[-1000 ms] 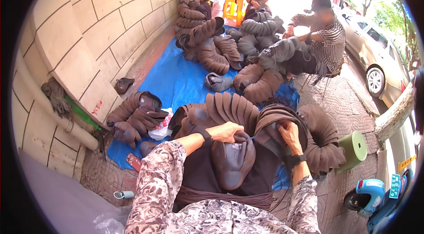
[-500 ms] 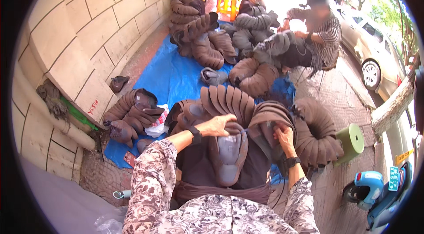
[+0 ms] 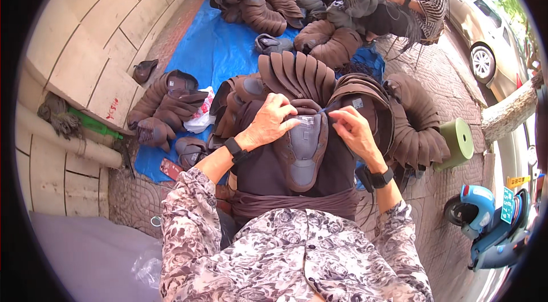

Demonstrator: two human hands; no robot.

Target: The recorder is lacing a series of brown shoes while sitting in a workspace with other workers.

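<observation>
On my lap lies a grey and brown shoe upper (image 3: 302, 156), its tongue facing up and its toe toward me. My left hand (image 3: 268, 122) pinches the upper's collar edge on the left, thumb and fingers close together. At the other side of the collar, my right hand (image 3: 357, 135) has its fingertips drawn together at a thin blue thread (image 3: 323, 111) that runs across to the upper. Behind it fans a row of nested brown uppers (image 3: 297, 76). Another brown stack (image 3: 362, 102) stands right beside my right hand.
A curved brown stack (image 3: 419, 122) and a green roll (image 3: 456, 143) lie to the right. More uppers (image 3: 165, 102) rest at left on a blue tarp (image 3: 208, 57). A seated person (image 3: 422, 0) works at the far right. A blue scooter (image 3: 485, 211) stands at the right.
My right hand has let go of the brown stack on the right and moved in to the blue thread. My view has tilted down, and my left hand stays at the collar.
</observation>
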